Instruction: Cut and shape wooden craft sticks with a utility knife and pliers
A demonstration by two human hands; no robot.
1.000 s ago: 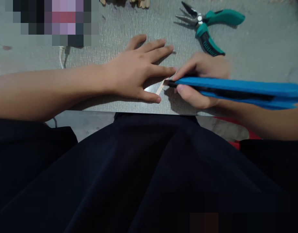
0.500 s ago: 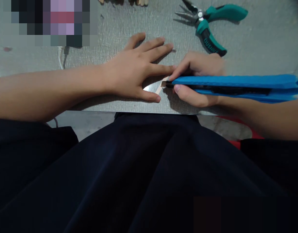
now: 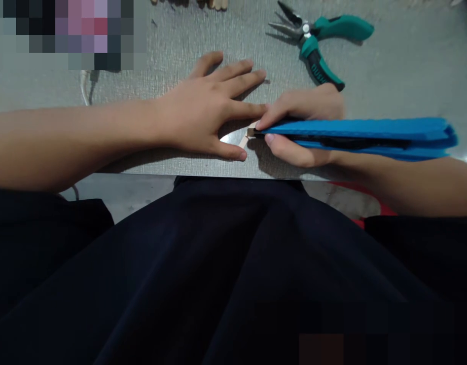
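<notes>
My left hand (image 3: 206,109) lies flat on the grey table (image 3: 400,71), fingers spread, with thumb and forefinger pinning a thin pale wooden stick (image 3: 247,136). Most of that stick is hidden under the hand. My right hand (image 3: 301,126) is closed around a long blue utility knife (image 3: 362,134), forefinger stretched along its top. The knife's dark tip touches the stick's exposed end, right beside my left forefinger.
Teal-handled needle-nose pliers (image 3: 317,40) lie on the table behind my right hand. A white cable (image 3: 84,83) runs at the left, and wooden stick ends (image 3: 214,4) show at the far edge. My dark clothing fills the foreground below the table's near edge.
The knife and my right hand have crept a little to the left along the stick. My left hand holds its place; the view has shifted slightly.
</notes>
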